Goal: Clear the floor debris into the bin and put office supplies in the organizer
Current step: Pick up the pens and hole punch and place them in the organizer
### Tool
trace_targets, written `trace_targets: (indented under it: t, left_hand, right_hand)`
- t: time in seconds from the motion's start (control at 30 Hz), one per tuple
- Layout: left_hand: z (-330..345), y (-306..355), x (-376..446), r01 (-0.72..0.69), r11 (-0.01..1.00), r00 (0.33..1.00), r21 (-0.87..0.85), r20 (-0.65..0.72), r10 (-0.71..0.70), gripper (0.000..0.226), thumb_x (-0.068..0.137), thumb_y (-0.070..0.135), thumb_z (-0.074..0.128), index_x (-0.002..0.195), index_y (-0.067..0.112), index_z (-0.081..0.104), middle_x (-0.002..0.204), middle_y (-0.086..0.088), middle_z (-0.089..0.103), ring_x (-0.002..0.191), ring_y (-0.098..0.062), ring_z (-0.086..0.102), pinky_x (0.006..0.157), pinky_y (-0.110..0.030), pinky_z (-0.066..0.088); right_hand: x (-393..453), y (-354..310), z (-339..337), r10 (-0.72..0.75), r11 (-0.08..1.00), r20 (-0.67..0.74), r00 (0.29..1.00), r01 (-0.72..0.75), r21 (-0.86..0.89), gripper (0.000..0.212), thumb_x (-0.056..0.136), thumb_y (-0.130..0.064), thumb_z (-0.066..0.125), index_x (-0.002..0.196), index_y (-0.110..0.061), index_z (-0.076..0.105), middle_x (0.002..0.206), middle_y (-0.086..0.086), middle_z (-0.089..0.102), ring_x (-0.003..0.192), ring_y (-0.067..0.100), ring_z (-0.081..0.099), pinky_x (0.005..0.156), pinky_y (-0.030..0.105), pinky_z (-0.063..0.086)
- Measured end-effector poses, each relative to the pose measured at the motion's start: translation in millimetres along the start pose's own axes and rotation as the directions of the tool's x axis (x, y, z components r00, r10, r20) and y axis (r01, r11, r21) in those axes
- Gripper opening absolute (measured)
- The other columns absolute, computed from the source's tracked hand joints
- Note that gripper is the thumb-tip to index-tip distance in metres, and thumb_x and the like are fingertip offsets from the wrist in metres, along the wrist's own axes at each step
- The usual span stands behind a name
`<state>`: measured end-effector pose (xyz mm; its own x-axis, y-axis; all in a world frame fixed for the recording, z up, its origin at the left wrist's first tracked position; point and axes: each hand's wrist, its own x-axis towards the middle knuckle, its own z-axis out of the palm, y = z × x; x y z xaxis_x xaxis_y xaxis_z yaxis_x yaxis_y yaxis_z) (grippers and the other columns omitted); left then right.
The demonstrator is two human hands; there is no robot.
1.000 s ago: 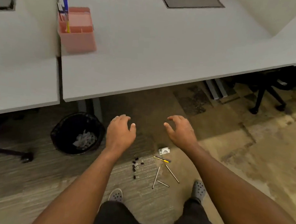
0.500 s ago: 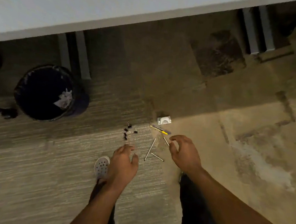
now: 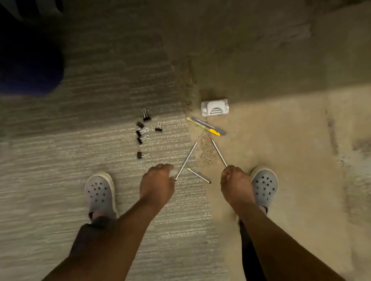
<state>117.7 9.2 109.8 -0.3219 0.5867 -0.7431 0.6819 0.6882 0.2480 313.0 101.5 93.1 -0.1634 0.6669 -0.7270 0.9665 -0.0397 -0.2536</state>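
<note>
Both hands low over office supplies scattered on the carpet, nothing lifted yet.

The dark bin [image 3: 26, 66] sits far left, well apart from the items; the organizer is out of view. The left hand [image 3: 156, 183] and right hand [image 3: 235, 185] hover with fingers loosely curled, each beside the end of a thin metal pen [image 3: 186, 161], [image 3: 219, 153]; whether either pinches one I cannot tell. Thin pens could roll away from the fingers, and the small binder clips [image 3: 143, 134] could be missed. A white stapler [image 3: 215, 107] and yellow utility knife [image 3: 206, 126] lie just beyond.
</note>
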Motion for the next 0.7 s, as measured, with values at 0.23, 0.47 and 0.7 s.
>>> trace_targets:
  t: [0.23, 0.47, 0.7]
  left_hand:
    - [79, 9, 107, 0.042, 0.985, 0.998, 0.166, -0.052, -0.033, 0.026, 0.089, 0.03, 0.059, 0.11, 0.016, 0.063, 0.109, -0.009, 0.067, 0.102, -0.029, 0.063, 0.086, -0.036, 0.045]
    - [118, 1, 129, 0.042, 0.97, 0.997, 0.241, -0.072, -0.026, 0.03, 0.089, 0.034, 0.062, 0.113, 0.016, 0.058, 0.111, -0.007, 0.063, 0.102, -0.027, 0.061, 0.088, -0.038, 0.045]
    - [117, -4, 124, 0.04, 0.999, 0.997, 0.03, -0.073, -0.038, 0.016, 0.092, 0.019, 0.057, 0.104, 0.009, 0.059, 0.102, -0.009, 0.06, 0.089, -0.024, 0.059, 0.069, -0.035, 0.051]
  right_hand:
    - [79, 41, 63, -0.009, 0.996, -0.001, 1.0, 0.009, -0.089, 0.017, 0.089, -0.012, 0.055, 0.104, -0.006, 0.054, 0.103, 0.019, 0.061, 0.097, 0.035, 0.059, 0.079, 0.034, 0.044]
    - [111, 57, 107, -0.064, 0.969, -0.036, 0.997, 0.054, -0.242, 0.023, 0.1, -0.019, 0.037, 0.119, -0.008, 0.046, 0.119, 0.015, 0.051, 0.107, 0.031, 0.051, 0.085, 0.04, 0.044]
    - [108, 65, 106, 0.014, 0.998, -0.209, 0.978, -0.002, 0.059, 0.014, 0.092, -0.015, 0.053, 0.105, -0.009, 0.05, 0.107, 0.017, 0.056, 0.096, 0.037, 0.055, 0.078, 0.04, 0.044]
